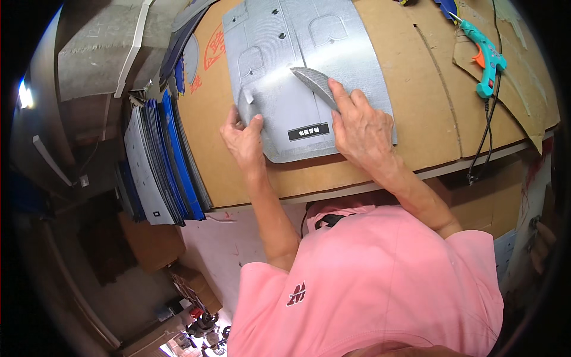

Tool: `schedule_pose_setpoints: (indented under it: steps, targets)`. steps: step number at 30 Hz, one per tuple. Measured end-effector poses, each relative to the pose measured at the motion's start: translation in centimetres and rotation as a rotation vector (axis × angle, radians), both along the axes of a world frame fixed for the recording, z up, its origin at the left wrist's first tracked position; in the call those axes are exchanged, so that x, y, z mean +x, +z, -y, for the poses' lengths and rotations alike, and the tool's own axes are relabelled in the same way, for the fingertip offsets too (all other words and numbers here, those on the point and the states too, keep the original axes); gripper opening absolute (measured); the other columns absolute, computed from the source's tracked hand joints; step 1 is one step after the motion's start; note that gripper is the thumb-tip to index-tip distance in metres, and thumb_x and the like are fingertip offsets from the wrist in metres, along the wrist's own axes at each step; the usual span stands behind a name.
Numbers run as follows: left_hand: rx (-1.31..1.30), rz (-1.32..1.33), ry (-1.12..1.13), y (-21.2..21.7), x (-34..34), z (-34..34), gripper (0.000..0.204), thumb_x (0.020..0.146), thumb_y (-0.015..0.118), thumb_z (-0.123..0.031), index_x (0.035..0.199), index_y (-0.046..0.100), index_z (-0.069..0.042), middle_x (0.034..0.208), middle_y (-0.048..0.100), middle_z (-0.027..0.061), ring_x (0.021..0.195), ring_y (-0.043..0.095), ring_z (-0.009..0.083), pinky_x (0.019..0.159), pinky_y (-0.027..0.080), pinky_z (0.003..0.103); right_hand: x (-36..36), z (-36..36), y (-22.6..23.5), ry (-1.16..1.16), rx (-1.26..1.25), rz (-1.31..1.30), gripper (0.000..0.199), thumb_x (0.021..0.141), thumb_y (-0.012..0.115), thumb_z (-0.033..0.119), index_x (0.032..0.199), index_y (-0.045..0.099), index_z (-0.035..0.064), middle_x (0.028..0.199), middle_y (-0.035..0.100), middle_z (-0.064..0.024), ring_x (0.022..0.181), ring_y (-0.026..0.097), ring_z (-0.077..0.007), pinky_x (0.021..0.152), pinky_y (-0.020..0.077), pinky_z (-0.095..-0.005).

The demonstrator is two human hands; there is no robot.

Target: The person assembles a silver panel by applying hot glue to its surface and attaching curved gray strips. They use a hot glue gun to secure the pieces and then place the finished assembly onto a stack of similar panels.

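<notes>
A grey textured panel (285,110) shaped like the front of a jacket, with pocket outlines, dark round holes and a small black label (308,131), lies flat before me. My right hand (364,128) grips a curved, crescent-shaped grey piece (315,82) by its near end, over the panel's right half. At the panel's left edge is my left hand (244,138), its thumb on top and its fingers round the side. Beside that thumb lies a second curved grey piece (248,113) with a small whitish tab. What is under the left fingers is hidden.
Brown cardboard (416,113) covers the table. At the right lies a teal glue gun (488,62) with an orange trigger and a black cord hanging over the edge. A stack of grey and blue panels (160,160) stands at the table's left side.
</notes>
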State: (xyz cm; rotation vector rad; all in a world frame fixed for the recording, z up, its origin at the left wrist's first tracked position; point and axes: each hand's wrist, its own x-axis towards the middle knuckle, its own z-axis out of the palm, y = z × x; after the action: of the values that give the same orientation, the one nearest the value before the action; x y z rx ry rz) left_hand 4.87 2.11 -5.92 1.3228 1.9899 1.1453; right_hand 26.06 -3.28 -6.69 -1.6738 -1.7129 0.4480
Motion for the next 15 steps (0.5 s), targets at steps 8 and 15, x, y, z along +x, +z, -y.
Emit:
schedule_pose_setpoints:
  steps: [8, 15]
  targets:
    - [-0.022, -0.468, -0.067, 0.1, 1.6, -0.8, 0.054, 0.08, 0.07, -0.027, 0.12, 0.058, 0.007, 0.098, 0.056, 0.0215, 0.094, 0.057, 0.0341, 0.088, 0.044, 0.04, 0.0, 0.0, 0.1, -0.005, -0.011, 0.008, 0.045, 0.083, 0.059, 0.012, 0.126, 0.053, 0.0041, 0.081, 0.052, -0.0104, 0.051, 0.06, -0.0277, 0.045, 0.049, -0.0387]
    - [0.092, -0.727, -0.177, 0.7, 3.1, -0.3, 0.032, 0.084, 0.062, -0.008, 0.112, 0.061, 0.008, 0.089, 0.055, 0.0205, 0.087, 0.056, 0.0352, 0.076, 0.045, 0.043, 0.0, 0.0, 0.4, -0.001, -0.018, 0.008, 0.046, 0.081, 0.061, 0.011, 0.126, 0.053, 0.0047, 0.081, 0.052, -0.0101, 0.051, 0.06, -0.0276, 0.046, 0.0491, -0.038]
